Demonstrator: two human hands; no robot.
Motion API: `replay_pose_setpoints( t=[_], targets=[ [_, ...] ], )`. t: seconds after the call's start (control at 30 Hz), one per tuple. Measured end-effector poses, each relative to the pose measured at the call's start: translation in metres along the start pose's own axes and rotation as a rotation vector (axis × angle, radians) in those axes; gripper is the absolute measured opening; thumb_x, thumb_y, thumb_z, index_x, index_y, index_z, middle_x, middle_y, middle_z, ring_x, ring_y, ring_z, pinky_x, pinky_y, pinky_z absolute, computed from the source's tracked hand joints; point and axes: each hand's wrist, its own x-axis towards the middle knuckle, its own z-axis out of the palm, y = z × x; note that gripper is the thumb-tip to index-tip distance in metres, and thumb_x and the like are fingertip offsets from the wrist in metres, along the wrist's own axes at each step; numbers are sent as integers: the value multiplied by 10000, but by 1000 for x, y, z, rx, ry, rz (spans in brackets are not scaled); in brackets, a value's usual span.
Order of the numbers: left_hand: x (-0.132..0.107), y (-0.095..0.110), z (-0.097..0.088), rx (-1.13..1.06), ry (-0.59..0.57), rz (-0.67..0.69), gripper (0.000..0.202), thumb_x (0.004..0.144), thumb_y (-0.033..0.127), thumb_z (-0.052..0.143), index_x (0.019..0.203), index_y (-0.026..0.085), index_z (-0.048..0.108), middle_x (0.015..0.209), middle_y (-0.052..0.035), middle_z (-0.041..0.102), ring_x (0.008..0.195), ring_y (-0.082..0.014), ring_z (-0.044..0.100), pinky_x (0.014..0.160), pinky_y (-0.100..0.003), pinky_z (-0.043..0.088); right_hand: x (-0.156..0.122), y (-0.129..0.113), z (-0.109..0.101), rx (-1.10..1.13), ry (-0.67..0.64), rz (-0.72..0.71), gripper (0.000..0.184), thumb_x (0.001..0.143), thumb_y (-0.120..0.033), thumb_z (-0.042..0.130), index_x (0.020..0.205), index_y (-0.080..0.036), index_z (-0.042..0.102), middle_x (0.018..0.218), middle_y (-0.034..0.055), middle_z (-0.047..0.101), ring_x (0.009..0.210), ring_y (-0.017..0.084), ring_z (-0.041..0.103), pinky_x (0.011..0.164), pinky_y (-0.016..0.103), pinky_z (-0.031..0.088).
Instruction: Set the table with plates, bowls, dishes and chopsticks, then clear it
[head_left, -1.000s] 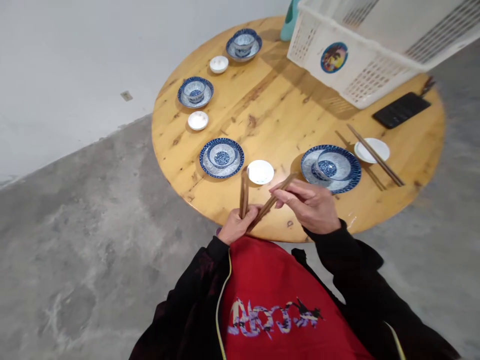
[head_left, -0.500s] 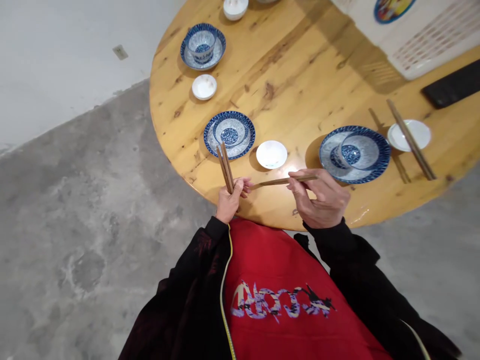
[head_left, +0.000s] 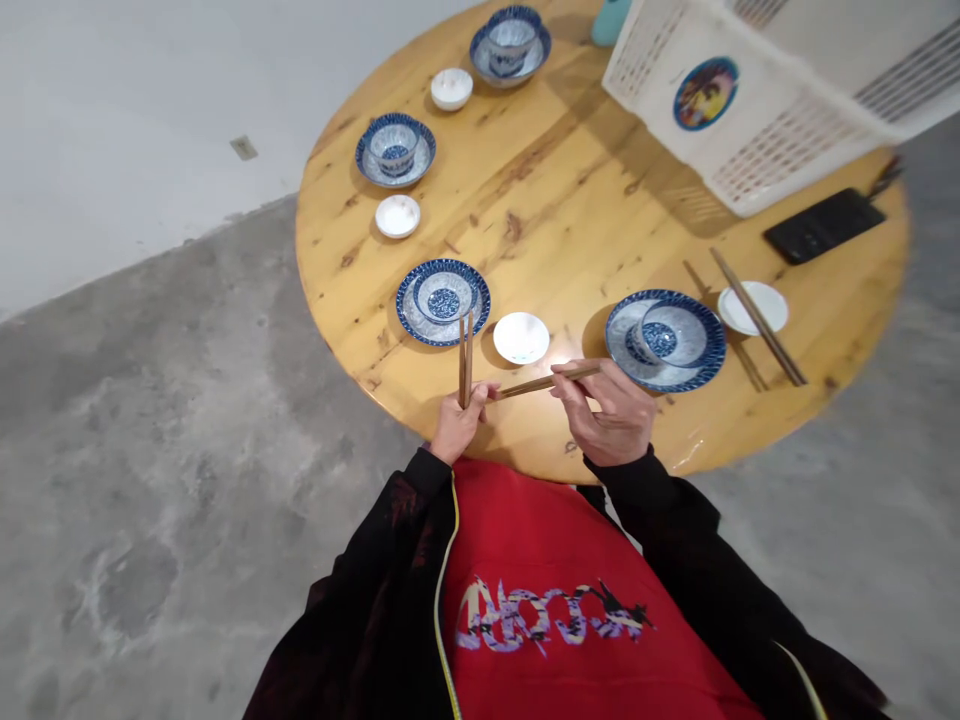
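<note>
My left hand [head_left: 459,425] is closed around a bundle of brown chopsticks [head_left: 465,358] that point away from me toward a blue-patterned plate with a bowl [head_left: 442,299]. My right hand [head_left: 611,410] pinches another pair of chopsticks [head_left: 547,381], lying nearly level between both hands above the near edge of the round wooden table [head_left: 570,200]. A small white saucer [head_left: 520,337] sits just beyond these chopsticks. To the right stands a second blue plate with a bowl [head_left: 665,338].
A white saucer with chopsticks laid across it [head_left: 754,308] is at the right. Two more blue plate-and-bowl sets [head_left: 394,149] [head_left: 511,39] and white saucers [head_left: 397,215] [head_left: 451,88] line the left rim. A white plastic basket [head_left: 757,90] and a black flat object [head_left: 823,224] sit at the back right. Grey concrete floor surrounds the table.
My right hand drew a pair of chopsticks out of the bundle and swung it from slanted to nearly level. The left bundle stays upright. The camera view shifted.
</note>
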Motion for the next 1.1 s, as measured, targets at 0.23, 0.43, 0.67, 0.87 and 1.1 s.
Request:
replay_pose_setpoints(
  t=[0.23, 0.43, 0.67, 0.87, 1.1],
  targets=[
    [3, 8, 1, 87, 19, 23, 557, 943, 569, 539, 1149, 95, 750, 627, 6, 615, 556, -95, 445, 616, -237, 422, 19, 2, -7, -29, 101, -9, 240, 953, -295, 582, 764, -244, 722, 702, 46, 720, 702, 218, 687, 646, 349, 546],
    [6, 9, 6, 98, -3, 82, 478, 938, 503, 569, 1144, 115, 761, 706, -26, 652, 688, -133, 570, 751, -262, 474, 28, -1, -12, -7, 119, 0, 250, 949, -313, 587, 757, -245, 732, 658, 35, 709, 681, 214, 679, 628, 342, 524],
    [7, 12, 18, 27, -48, 103, 441, 930, 499, 600, 1110, 132, 766, 827, -70, 704, 825, -176, 641, 812, -289, 501, 26, -10, -12, 45, 78, 60, 248, 950, -362, 590, 795, -245, 744, 656, 32, 699, 652, 211, 664, 604, 342, 512],
    [3, 15, 22, 0, -120, 80, 441, 905, 528, 624, 1034, 135, 774, 931, -77, 741, 878, -193, 650, 820, -288, 493, 24, -13, -11, 183, -11, 104, 226, 933, -352, 631, 763, -244, 733, 641, 15, 672, 588, 187, 634, 564, 318, 480],
    [-5, 18, 15, 29, -258, -40, 551, 860, 619, 634, 929, 91, 775, 630, -21, 625, 659, -140, 558, 643, -245, 422, 24, -7, -4, 189, -124, 117, 325, 931, -373, 625, 644, -227, 666, 607, 11, 667, 561, 168, 613, 543, 303, 455]
  ],
)
